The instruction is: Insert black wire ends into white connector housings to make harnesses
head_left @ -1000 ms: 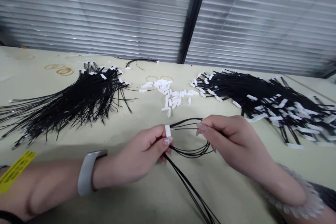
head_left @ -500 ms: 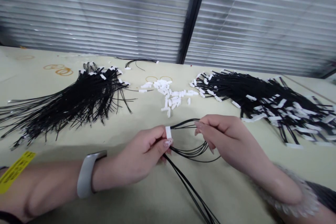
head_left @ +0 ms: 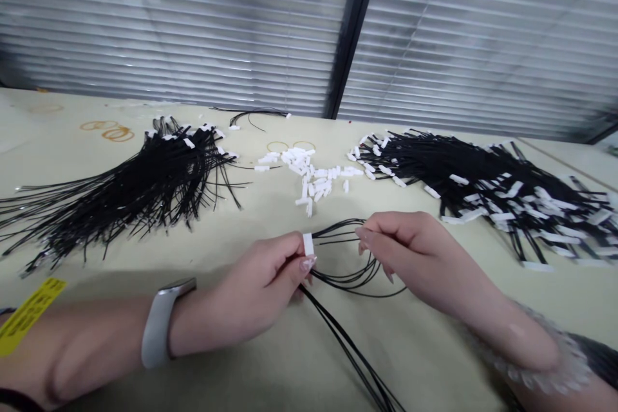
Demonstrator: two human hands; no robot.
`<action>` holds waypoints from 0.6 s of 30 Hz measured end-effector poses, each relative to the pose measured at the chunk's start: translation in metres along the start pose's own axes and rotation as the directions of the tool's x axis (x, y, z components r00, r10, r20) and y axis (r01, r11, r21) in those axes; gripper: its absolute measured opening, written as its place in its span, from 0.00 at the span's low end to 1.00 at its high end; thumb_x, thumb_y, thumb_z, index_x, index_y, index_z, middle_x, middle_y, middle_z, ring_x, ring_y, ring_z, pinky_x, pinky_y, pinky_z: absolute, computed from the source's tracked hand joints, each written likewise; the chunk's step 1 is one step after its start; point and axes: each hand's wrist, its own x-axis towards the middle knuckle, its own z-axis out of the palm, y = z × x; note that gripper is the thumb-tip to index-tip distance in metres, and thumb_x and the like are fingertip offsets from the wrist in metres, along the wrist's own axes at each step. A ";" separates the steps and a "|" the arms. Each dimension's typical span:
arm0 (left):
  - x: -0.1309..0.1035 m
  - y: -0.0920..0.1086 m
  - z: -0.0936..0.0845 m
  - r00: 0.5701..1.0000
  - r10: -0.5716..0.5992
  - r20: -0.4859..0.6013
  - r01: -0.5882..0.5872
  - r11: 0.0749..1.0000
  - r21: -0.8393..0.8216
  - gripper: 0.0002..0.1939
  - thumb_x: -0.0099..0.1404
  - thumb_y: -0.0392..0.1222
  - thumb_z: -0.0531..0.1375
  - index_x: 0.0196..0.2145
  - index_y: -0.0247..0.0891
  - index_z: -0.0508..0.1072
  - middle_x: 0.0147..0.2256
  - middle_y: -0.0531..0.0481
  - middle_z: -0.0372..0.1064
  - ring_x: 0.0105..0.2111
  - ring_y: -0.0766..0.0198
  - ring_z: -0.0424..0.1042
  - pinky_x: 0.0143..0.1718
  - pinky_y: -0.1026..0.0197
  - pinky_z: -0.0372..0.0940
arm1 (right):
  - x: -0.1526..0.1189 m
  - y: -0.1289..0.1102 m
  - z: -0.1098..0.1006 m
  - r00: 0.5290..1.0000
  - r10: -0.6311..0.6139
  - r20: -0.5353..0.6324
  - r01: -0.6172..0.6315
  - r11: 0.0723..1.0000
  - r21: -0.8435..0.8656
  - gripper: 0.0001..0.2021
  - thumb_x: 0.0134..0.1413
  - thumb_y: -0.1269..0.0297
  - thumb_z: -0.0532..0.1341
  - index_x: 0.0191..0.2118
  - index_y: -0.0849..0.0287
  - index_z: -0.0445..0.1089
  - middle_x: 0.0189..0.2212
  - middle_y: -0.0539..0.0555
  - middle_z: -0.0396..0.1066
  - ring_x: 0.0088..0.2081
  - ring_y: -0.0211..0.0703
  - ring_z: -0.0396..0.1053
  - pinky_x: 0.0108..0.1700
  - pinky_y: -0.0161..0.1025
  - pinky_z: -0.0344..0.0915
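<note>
Between thumb and fingers, my left hand (head_left: pixel 270 277) grips a white plastic connector (head_left: pixel 308 244) with black wires (head_left: pixel 345 280) running out of it. Some of those wires loop out to the right and curve back; others trail down toward the bottom edge. My right hand (head_left: pixel 410 251) is closed in a pinch on a thin black wire just right of the connector. The tip of that wire is hidden by the fingers. Beyond both hands lies a heap of loose white connectors (head_left: pixel 309 170).
A thick bundle of black wires (head_left: pixel 140 180) lies at left, and a second bundle (head_left: pixel 458 164) with white connectors at right. Rubber bands (head_left: pixel 118 134) and a few stray wires (head_left: pixel 255 112) lie toward the back. Window blinds (head_left: pixel 193 26) rise behind the table (head_left: pixel 270 206).
My right hand has shifted slightly left, toward the connector, with its wire. The upper wires between the hands now bow out more. My left hand keeps its grip.
</note>
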 end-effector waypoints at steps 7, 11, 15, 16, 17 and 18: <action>0.000 -0.001 0.000 1.000 -0.007 0.011 0.008 0.999 -0.033 0.12 0.66 0.43 0.46 0.27 0.37 0.60 0.24 0.54 0.62 0.26 0.68 0.62 0.26 0.66 0.58 | 0.001 0.002 0.001 0.999 0.023 -0.046 -0.021 0.999 0.044 0.13 0.54 0.63 0.51 0.22 0.60 0.64 0.13 0.45 0.55 0.16 0.29 0.49 0.16 0.28 0.48; 0.000 -0.002 0.000 1.000 -0.008 0.013 0.008 0.999 -0.036 0.12 0.66 0.43 0.45 0.27 0.37 0.60 0.24 0.55 0.61 0.25 0.68 0.62 0.26 0.66 0.58 | 0.000 0.001 0.002 0.999 0.018 -0.048 -0.017 0.999 0.031 0.14 0.55 0.62 0.51 0.21 0.60 0.63 0.13 0.46 0.56 0.16 0.29 0.50 0.16 0.28 0.48; 0.000 -0.001 0.000 1.000 -0.006 0.011 0.007 1.000 -0.025 0.12 0.66 0.43 0.46 0.26 0.37 0.60 0.24 0.55 0.61 0.25 0.68 0.62 0.26 0.66 0.58 | 0.000 0.001 0.004 0.999 0.001 -0.037 -0.001 1.000 0.011 0.14 0.55 0.64 0.50 0.21 0.60 0.63 0.13 0.46 0.57 0.17 0.30 0.52 0.17 0.29 0.49; 0.000 -0.001 0.000 1.000 -0.005 0.010 0.006 1.000 -0.025 0.12 0.66 0.43 0.45 0.26 0.37 0.60 0.24 0.55 0.61 0.25 0.68 0.62 0.26 0.66 0.58 | 0.000 0.001 0.005 0.999 0.005 -0.039 -0.005 1.000 0.012 0.14 0.55 0.65 0.50 0.21 0.60 0.63 0.13 0.46 0.57 0.17 0.30 0.52 0.18 0.29 0.49; 0.000 -0.001 0.000 1.000 -0.005 0.011 0.005 1.000 -0.027 0.12 0.66 0.43 0.45 0.26 0.37 0.59 0.24 0.55 0.61 0.25 0.68 0.62 0.26 0.66 0.58 | 0.000 0.001 0.005 0.999 0.008 -0.042 -0.007 1.000 0.014 0.14 0.55 0.65 0.50 0.21 0.60 0.63 0.13 0.46 0.57 0.17 0.30 0.52 0.17 0.29 0.49; 0.000 -0.001 0.000 1.000 -0.004 0.010 0.004 1.000 -0.028 0.12 0.66 0.43 0.45 0.26 0.37 0.59 0.24 0.55 0.61 0.25 0.69 0.61 0.26 0.66 0.58 | 0.000 0.001 0.005 0.999 0.009 -0.047 -0.009 1.000 0.014 0.14 0.55 0.65 0.50 0.21 0.60 0.64 0.13 0.46 0.57 0.17 0.30 0.52 0.17 0.29 0.49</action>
